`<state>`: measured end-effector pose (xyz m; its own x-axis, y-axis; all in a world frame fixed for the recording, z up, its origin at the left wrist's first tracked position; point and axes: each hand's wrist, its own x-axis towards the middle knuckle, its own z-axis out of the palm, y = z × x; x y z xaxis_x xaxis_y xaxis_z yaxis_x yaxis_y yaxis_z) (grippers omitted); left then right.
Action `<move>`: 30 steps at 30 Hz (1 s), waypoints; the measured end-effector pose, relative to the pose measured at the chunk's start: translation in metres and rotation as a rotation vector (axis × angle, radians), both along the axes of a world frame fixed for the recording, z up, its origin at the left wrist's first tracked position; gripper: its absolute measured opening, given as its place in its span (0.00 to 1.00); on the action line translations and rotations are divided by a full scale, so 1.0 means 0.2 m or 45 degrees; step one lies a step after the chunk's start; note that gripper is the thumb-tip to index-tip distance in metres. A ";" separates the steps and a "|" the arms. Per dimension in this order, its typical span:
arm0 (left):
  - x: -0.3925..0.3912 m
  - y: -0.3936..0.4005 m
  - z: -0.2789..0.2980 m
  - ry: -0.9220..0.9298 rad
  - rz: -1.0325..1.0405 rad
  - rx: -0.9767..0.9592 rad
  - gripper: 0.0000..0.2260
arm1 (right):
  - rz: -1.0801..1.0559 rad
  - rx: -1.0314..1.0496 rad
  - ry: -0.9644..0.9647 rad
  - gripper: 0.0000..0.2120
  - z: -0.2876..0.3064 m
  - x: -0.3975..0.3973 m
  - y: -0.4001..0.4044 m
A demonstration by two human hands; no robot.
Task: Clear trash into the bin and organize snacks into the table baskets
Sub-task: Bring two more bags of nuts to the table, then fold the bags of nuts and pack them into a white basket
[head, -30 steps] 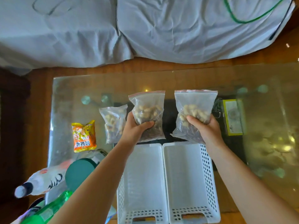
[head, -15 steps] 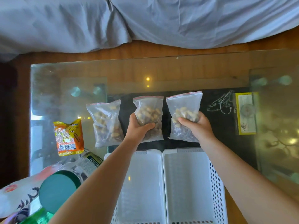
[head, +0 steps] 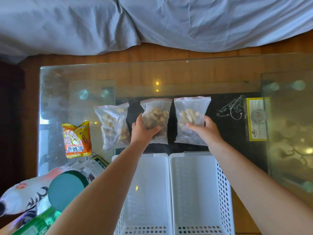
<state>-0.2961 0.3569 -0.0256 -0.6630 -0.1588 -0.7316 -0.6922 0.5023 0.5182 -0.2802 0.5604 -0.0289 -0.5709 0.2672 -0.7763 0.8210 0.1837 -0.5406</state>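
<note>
My left hand [head: 143,131] grips the middle clear zip bag of peanuts [head: 156,114], and my right hand [head: 204,130] grips the right bag of peanuts [head: 191,112]. Both bags are held just beyond the far ends of two white perforated baskets, the left basket [head: 145,192] and the right basket [head: 194,192], which stand side by side at the near edge. A third peanut bag [head: 112,124] lies on the glass to the left. An orange snack packet [head: 77,139] lies further left.
The glass table [head: 152,73] has a yellow-edged box [head: 256,118] at the right. At the near left lie a jar with a teal lid [head: 66,190], a white bottle [head: 22,197] and a green bottle [head: 37,224]. Grey bedding [head: 152,22] lies beyond.
Both hands with their peanut bags have come lower and nearer to the baskets' far ends. The view has tilted, so the table fills more of the frame.
</note>
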 end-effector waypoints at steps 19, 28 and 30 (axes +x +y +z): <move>0.55 -0.23 1.01 -0.044 0.379 0.421 0.18 | 0.307 -0.151 -0.048 0.15 0.98 0.33 -0.15; 1.43 -0.59 1.40 0.005 1.013 0.353 0.06 | 0.742 -0.169 -0.114 0.08 1.22 0.77 -0.60; 1.69 -0.67 1.42 0.017 1.224 0.318 0.07 | 0.848 -0.184 -0.140 0.05 1.25 0.91 -0.75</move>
